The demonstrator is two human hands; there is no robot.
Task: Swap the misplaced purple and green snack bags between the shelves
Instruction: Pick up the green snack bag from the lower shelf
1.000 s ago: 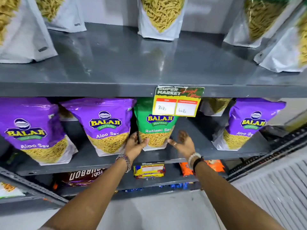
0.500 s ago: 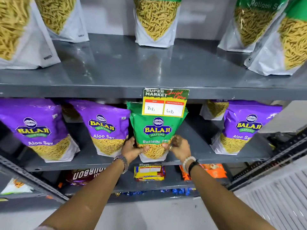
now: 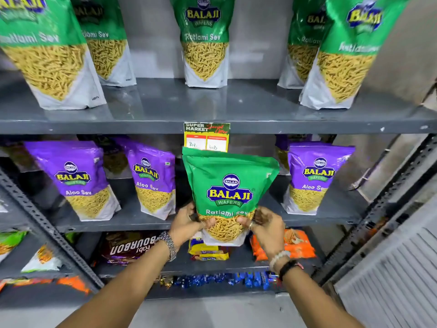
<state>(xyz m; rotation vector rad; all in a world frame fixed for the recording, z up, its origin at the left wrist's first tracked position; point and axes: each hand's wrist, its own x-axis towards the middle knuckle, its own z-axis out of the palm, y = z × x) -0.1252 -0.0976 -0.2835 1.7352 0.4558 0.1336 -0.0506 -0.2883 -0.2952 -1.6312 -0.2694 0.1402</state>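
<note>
Both the left hand (image 3: 186, 226) and the right hand (image 3: 266, 227) have fingers closed on the lower corners of the glossy green Ratlami Sev snack bag (image 3: 228, 185), held clear of the front edge of the purple-bag middle shelf (image 3: 106, 227); removal looks in hand; next, I judge, it needs raising onto the grey upper shelf (image 3: 165, 102) among the green bags.

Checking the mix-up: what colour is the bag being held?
Green bag, head view.

Probably open gap between purple bags (image 3: 151, 181)
</note>
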